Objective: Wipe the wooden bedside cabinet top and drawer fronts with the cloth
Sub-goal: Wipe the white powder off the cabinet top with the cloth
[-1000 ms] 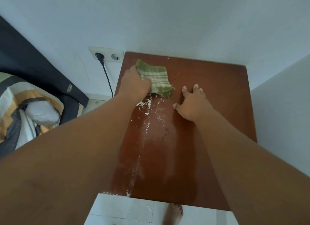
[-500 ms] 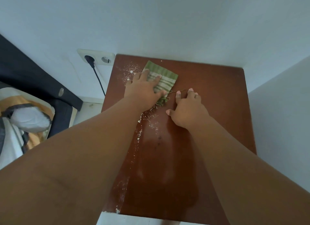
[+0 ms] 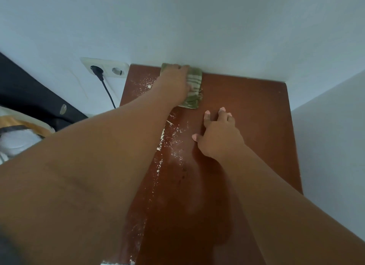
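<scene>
- Cloth [image 3: 194,90], green with pale stripes, lies flat on the far edge of the cabinet top [image 3: 246,110], upper centre of the frame; its far end touches the white wall [image 3: 197,27]; a frayed corner shows on its right side
- left hand [image 3: 174,84] is pressed palm-down on the cloth, fingers reaching to the wall line; it covers the cloth's left half; whether the fingers grip the fabric or only press on it, I cannot tell
- right hand [image 3: 218,138] rests flat on the bare wood, centre of the frame, fingers spread wide and holding nothing; it sits near the cloth's near edge but apart from it
- white powder [image 3: 173,140] is scattered in a streak down the wood between the two forearms; a second patch lies left of the left hand near the upper left corner of the top
- double wall socket [image 3: 106,70] sits just left of the cabinet, a black plug [image 3: 96,70] in its left outlet with the cable hanging down
- dark bed frame [image 3: 29,94] and bedding occupy the left edge
</scene>
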